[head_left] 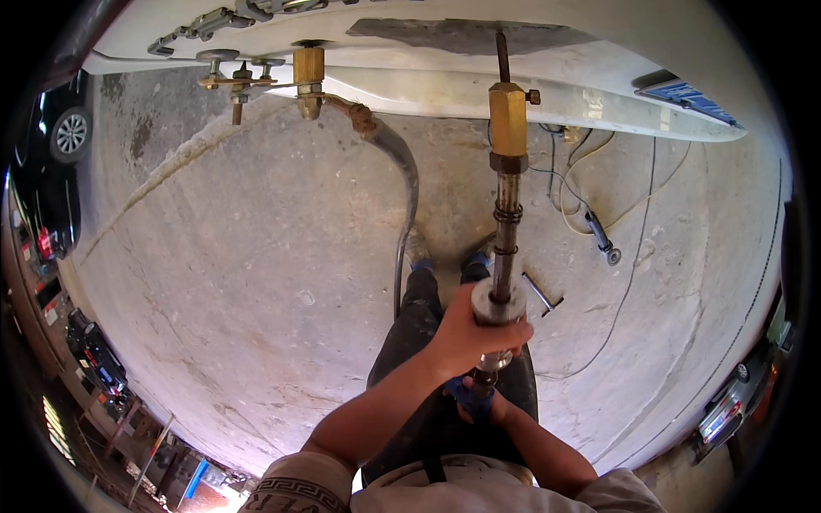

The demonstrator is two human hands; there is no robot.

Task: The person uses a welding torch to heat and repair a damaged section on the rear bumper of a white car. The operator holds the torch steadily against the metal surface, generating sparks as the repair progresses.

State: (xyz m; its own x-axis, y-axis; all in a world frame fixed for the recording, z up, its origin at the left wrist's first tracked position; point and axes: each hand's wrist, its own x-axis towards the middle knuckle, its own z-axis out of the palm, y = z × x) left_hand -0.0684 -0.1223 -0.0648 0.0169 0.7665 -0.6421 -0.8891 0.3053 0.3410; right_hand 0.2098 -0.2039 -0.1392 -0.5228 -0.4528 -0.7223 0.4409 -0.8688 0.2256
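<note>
A slide hammer [506, 235] runs from near my waist up to the car panel. My left hand [475, 338] is wrapped round its steel sliding weight [492, 303]. Below that, my right hand [479, 406] is closed on the blue handle [469, 396] at the rear end. At the far end a brass hex holder [508, 120] with a side screw carries a thin rod [503, 58]. The rod's tip meets a bare grey patch [436, 36] on the white car body [385, 94]; whether it is fixed there I cannot tell.
Left of the rod, a brass clamp [310, 67] with bolts sits at the panel, and a thick cable [410, 175] hangs from it. On the concrete floor lie a T-shaped tool [543, 293], a shock-absorber-like cylinder [601, 235] and thin cords [629, 291]. A dark car [56, 171] stands left.
</note>
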